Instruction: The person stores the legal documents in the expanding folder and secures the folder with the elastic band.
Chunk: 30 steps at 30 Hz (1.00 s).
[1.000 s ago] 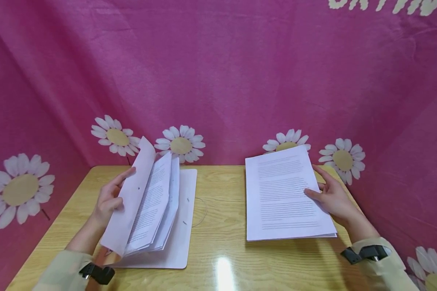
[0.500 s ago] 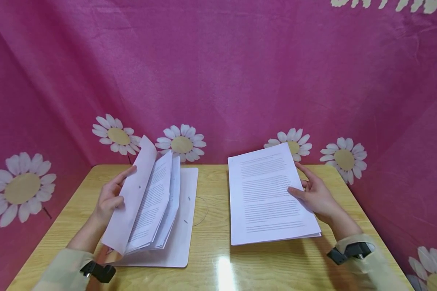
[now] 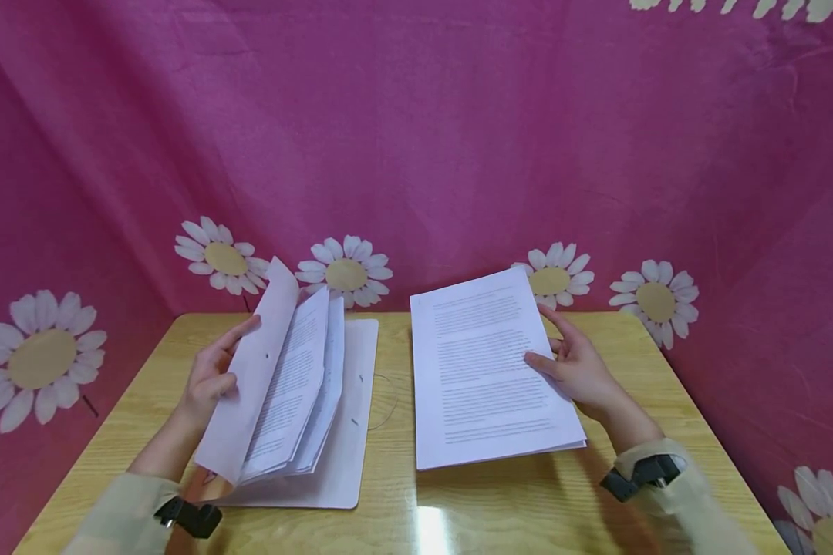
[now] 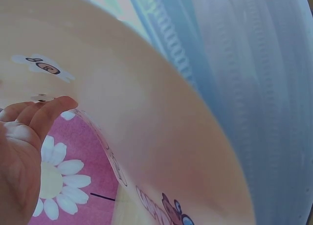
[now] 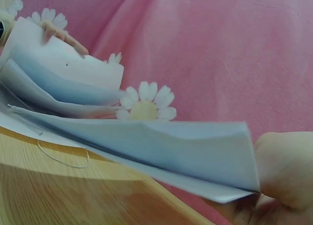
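Note:
My left hand [image 3: 208,378] grips the outer edge of a document folder's front cover [image 3: 258,378] and holds it half raised. Printed sheets [image 3: 288,385] fan upward inside, over the white back cover [image 3: 354,416] lying on the table. In the left wrist view the cover's outside [image 4: 161,127] is pale orange with cartoon prints. My right hand [image 3: 583,378] pinches a stack of printed sheets [image 3: 486,378] by its right edge, thumb on top. The stack is just right of the folder, tilted over the table; its edge-on layers [image 5: 156,146] sag apart slightly in the right wrist view.
A thin cord loop [image 3: 394,401] sticks out from the folder's right edge onto the wooden table [image 3: 500,509]. Pink curtain [image 3: 416,154] with white daisies stands close behind the table and along both sides.
My right hand has carried the sheet stack leftward, closer to the folder. The left hand and the raised cover have stayed where they were.

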Motion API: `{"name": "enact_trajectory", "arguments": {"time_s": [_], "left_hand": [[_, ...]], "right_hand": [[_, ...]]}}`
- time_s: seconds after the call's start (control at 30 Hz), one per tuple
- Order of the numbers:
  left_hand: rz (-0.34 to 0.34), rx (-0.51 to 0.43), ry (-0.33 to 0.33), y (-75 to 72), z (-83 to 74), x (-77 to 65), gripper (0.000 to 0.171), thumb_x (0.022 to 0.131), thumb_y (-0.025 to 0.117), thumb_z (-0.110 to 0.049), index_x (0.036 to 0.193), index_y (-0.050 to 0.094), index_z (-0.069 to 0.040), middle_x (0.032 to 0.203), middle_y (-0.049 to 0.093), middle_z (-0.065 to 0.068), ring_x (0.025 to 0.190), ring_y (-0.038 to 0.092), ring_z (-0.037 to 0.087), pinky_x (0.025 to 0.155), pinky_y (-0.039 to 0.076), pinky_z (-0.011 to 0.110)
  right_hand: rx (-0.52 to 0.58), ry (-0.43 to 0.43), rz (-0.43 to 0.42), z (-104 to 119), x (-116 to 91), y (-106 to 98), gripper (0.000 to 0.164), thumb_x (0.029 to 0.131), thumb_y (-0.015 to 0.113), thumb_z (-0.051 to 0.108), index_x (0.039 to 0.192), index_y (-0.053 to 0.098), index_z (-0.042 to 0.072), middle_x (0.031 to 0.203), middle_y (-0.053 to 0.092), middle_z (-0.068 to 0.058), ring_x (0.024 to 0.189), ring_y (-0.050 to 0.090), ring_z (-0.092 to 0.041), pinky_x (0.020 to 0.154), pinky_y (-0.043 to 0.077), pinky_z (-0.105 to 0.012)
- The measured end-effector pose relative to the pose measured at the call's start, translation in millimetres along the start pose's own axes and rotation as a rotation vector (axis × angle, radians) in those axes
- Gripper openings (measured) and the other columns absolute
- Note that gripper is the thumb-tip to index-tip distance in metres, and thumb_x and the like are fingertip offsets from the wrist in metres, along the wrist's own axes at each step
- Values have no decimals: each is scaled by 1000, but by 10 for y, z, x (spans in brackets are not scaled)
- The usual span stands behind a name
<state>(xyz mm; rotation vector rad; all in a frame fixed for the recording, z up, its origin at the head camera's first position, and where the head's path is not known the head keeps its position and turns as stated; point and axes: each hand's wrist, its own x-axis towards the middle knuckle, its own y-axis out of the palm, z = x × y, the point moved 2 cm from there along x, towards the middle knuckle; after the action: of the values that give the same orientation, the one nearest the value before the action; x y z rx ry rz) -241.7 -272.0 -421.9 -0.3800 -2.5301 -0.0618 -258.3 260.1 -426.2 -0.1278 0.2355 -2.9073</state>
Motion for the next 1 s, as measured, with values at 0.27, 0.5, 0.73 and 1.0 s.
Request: {"name": "enact_trajectory", "arguments": {"time_s": [0.27,0.5,0.73,1.0], "left_hand": [[0,7,17,9,-11,15,85,70,45,12,155,46,7,130,67,14,92,66,22,60,58,25],[-36,22,-37,14,-20,-10,87,69,46,12,156,47,4,130,66,14,92,66,21,61,59,25],[-58,42,-62,11,-28,-17,88,69,46,13,156,48,3,131,66,13,93,65,21,61,58,25],[-34,23,-18,9,-25,-2,87,69,46,13,155,51,0,127,67,13,89,66,21,59,58,24]], "right_hand": [[49,10,15,-58,70,206,91,99,65,-6,171,14,15,131,62,-37,89,77,-28,73,63,-38],[71,-8,32,-66,140,412,89,98,65,-8,170,17,12,127,65,-35,88,77,-30,73,63,-38],[102,-9,61,-34,207,592,88,98,66,-8,170,19,13,129,65,-33,90,77,-30,74,63,-38],[102,-8,81,-61,288,750,87,99,65,-7,170,19,13,129,66,-32,91,76,-32,74,63,-38]]}}
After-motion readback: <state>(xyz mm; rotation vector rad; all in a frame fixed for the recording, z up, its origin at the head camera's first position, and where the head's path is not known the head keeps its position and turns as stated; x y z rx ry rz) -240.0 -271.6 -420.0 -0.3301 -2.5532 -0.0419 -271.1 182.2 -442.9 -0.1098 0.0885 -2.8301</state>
